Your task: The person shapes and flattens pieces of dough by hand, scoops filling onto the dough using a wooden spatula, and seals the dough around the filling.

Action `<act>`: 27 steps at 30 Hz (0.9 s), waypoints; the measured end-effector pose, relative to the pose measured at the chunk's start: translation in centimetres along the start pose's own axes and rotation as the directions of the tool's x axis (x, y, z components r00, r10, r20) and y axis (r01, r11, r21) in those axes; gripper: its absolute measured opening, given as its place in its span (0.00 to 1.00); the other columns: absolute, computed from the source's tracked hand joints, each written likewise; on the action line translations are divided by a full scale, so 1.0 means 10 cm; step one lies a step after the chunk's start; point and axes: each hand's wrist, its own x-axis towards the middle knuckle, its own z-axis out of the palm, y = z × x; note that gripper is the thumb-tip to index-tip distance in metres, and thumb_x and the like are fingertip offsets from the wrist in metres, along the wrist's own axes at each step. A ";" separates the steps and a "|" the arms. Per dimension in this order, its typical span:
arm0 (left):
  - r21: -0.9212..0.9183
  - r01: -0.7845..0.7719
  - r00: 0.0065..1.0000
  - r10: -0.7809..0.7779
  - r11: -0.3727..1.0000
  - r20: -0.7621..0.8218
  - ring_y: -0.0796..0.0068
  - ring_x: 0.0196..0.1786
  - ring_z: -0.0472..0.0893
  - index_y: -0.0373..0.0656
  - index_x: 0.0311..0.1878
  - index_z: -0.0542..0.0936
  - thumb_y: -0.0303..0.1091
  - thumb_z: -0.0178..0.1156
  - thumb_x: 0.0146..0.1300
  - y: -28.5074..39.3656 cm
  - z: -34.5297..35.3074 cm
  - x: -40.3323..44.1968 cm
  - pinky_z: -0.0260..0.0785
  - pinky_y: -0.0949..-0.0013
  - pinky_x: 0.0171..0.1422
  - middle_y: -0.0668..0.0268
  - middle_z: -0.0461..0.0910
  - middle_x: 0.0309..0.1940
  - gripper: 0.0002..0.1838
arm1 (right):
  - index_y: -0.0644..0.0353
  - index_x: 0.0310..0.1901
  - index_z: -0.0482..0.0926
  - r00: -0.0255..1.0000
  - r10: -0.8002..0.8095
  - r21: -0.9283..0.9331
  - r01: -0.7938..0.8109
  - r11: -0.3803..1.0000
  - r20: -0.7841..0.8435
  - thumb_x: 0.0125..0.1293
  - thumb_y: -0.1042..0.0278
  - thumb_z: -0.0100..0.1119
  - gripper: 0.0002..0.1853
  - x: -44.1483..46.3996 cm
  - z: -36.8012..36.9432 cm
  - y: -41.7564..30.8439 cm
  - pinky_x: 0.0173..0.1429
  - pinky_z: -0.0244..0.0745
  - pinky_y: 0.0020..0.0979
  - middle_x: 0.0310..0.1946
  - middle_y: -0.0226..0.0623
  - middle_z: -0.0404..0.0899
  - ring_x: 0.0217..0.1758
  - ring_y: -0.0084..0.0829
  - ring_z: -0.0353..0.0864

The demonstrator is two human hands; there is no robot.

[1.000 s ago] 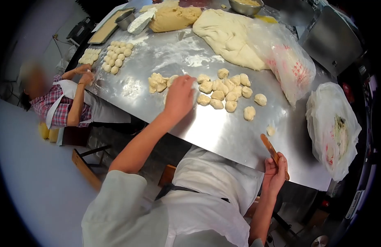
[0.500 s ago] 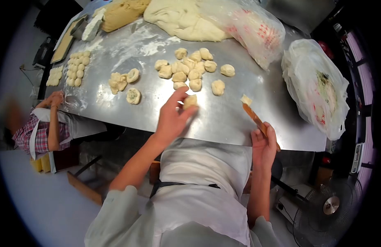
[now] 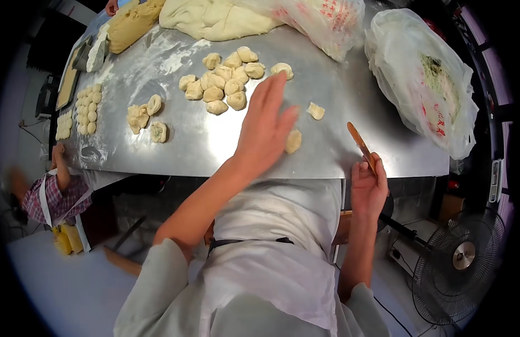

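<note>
My left hand [image 3: 265,122] reaches over the steel table with its fingers stretched out and holds nothing. Its fingertips are at the near edge of a dough ball [image 3: 282,69]; I cannot tell if they touch it. Just right of the palm a flattened dough piece [image 3: 293,141] lies on the metal. A smaller dough piece [image 3: 315,110] is a little farther right. In my right hand [image 3: 370,185], near the table's front edge, is a thin wooden spatula [image 3: 358,138], its tip pointing up and left. Several dough balls [image 3: 213,80] sit clustered beyond my left hand.
Filled dough pieces [image 3: 158,132] lie left, with rows of small dough balls [image 3: 88,109] beyond. Large dough [image 3: 215,19] and a plastic bag [image 3: 321,25] are at the back. Another bag with filling [image 3: 420,84] stands right. Another person [image 3: 57,194] is at the left; a fan [image 3: 462,255] stands lower right.
My left hand has let go of a dough piece and moved forward to the right. The small piece at the spatula's tip now lies apart from it. The whole view has shifted.
</note>
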 end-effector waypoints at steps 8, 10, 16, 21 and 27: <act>0.424 -0.189 0.926 0.016 0.885 0.378 0.39 0.83 0.56 0.37 0.83 0.58 0.70 0.58 0.70 -0.09 0.76 -0.18 0.48 0.40 0.86 0.47 0.58 0.82 0.53 | 0.65 0.58 0.82 0.998 -0.031 0.124 0.037 0.992 -0.056 0.82 0.65 0.56 0.14 -0.16 0.00 -0.14 0.63 0.83 0.35 0.48 0.42 0.88 0.45 0.29 0.87; 0.477 -0.213 0.930 0.026 0.853 0.367 0.40 0.84 0.56 0.37 0.83 0.58 0.72 0.57 0.69 -0.14 0.79 -0.07 0.46 0.40 0.86 0.47 0.58 0.82 0.54 | 0.65 0.58 0.82 0.999 -0.024 0.133 0.028 0.991 -0.037 0.82 0.65 0.56 0.14 -0.12 -0.01 -0.17 0.63 0.83 0.35 0.48 0.42 0.88 0.45 0.29 0.87; -0.122 0.113 0.927 -0.061 0.986 0.371 0.50 0.81 0.64 0.35 0.82 0.60 0.54 0.53 0.80 -0.42 0.69 0.06 0.55 0.51 0.84 0.48 0.63 0.80 0.39 | 0.64 0.57 0.82 0.994 0.054 0.191 -0.071 0.979 0.092 0.82 0.65 0.56 0.13 -0.12 0.17 -0.02 0.60 0.83 0.35 0.48 0.41 0.89 0.45 0.29 0.88; -0.195 0.202 0.957 -0.151 0.960 0.249 0.57 0.65 0.79 0.40 0.72 0.75 0.34 0.63 0.75 -0.24 0.50 0.34 0.72 0.62 0.70 0.58 0.80 0.62 0.25 | 0.62 0.56 0.83 0.995 0.099 0.149 -0.099 0.984 0.006 0.82 0.65 0.56 0.12 -0.23 0.03 0.05 0.59 0.85 0.36 0.45 0.40 0.90 0.44 0.30 0.89; 0.189 -0.145 0.953 0.085 0.971 0.291 0.60 0.49 0.82 0.44 0.47 0.85 0.29 0.70 0.65 -0.30 0.79 0.44 0.76 0.61 0.54 0.61 0.82 0.47 0.09 | 0.62 0.55 0.83 0.998 0.051 0.138 -0.045 0.989 -0.040 0.82 0.64 0.56 0.12 -0.40 -0.13 0.00 0.59 0.86 0.35 0.45 0.40 0.90 0.43 0.28 0.90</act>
